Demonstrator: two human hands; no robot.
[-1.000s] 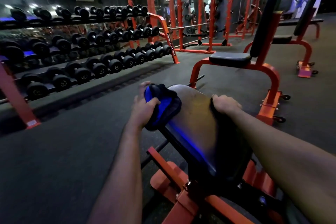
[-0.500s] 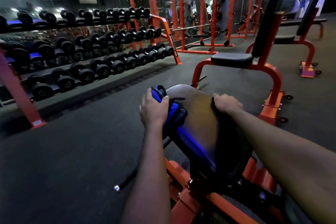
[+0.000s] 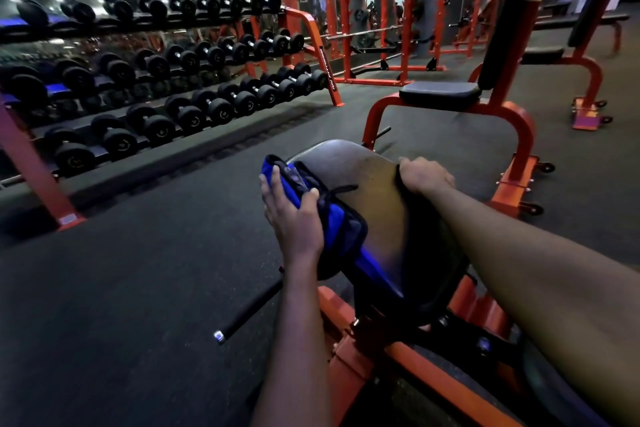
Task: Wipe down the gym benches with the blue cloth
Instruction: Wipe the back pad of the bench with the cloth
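A black padded backrest [image 3: 360, 180] of an orange-framed gym bench tilts up in front of me. My left hand [image 3: 291, 215] holds the folded blue cloth [image 3: 332, 218] against the pad's left edge, thumb curled over the cloth. On the pad's right edge my right hand [image 3: 424, 177] grips the padding with curled fingers. A second bench with a black seat [image 3: 440, 94] and upright back stands beyond, and a third bench [image 3: 585, 42] is at the far right.
A long dumbbell rack [image 3: 166, 80] with several black dumbbells lines the left side. Orange power racks [image 3: 374, 21] stand at the back. A black bar [image 3: 249, 315] lies on the dark rubber floor [image 3: 121, 281] to the left of my bench's orange base [image 3: 349, 357].
My left hand with the cloth has slid down the pad's left edge towards me. The right hand has kept its grip on the right edge.
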